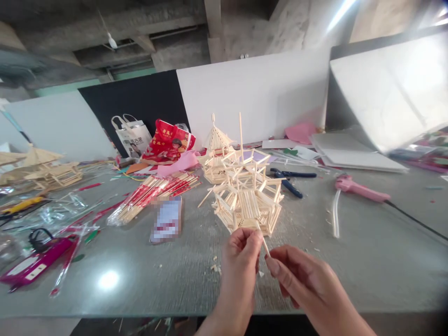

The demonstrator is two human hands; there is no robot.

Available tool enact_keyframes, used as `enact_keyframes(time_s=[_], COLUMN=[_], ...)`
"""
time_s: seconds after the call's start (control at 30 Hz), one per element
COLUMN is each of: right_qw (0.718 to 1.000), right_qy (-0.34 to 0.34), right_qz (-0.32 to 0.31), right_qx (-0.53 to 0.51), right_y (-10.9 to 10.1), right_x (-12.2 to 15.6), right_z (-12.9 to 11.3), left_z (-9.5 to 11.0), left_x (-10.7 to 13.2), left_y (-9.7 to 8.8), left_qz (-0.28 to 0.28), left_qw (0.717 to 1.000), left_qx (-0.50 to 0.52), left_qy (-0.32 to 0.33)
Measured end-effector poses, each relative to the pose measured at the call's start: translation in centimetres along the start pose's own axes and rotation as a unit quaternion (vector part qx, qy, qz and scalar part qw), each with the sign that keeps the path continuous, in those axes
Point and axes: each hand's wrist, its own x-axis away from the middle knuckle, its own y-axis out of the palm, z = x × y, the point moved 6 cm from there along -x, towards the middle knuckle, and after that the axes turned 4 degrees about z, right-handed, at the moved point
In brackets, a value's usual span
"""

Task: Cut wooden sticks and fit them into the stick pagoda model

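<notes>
A thin wooden stick (266, 247) runs slantwise between my two hands. My left hand (241, 254) pinches its upper part with thumb and forefinger. Its lower end sits in the fingertips of my right hand (303, 275), which is closed on it. Just beyond my hands stands a pavilion-like model (249, 205) built of pale wooden sticks, with slatted panels and an open frame. One tall stick (241, 135) rises upright in it. Behind it is a smaller stick model (217, 158) with a pointed roof.
Blue-handled pliers (292, 179) and a pink glue gun (362, 189) lie to the right. Bundled sticks (150, 196) and a phone-like rectangle (167, 219) lie left, with a magenta power strip (37, 261) farther left. Bags (168, 142) stand against the back partition.
</notes>
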Motion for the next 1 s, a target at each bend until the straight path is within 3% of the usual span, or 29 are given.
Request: enact_keyframes(time_s=[0.1, 0.33, 0.67, 1.0], right_qw=[0.998, 0.990, 0.975, 0.961], right_qy=[0.039, 0.076, 0.093, 0.092], right_qz=[-0.012, 0.064, 0.066, 0.070], right_qx=[-0.057, -0.096, -0.192, -0.251], right_y=[0.1, -1.0, -0.6, -0.6], right_x=[-0.9, -2.9, -5.2, -5.8], right_z=[1.2, 2.6, 2.2, 1.0], left_z=[0.1, 1.2, 0.1, -1.0], left_x=[0.0, 0.4, 0.8, 0.8], left_y=[0.3, 0.3, -2.7, -3.5], left_qz=[0.005, -0.019, 0.005, -0.004], left_qw=[1.000, 0.998, 0.998, 1.000], left_qx=[0.005, -0.033, -0.051, -0.024], left_qy=[0.014, 0.059, 0.039, 0.017])
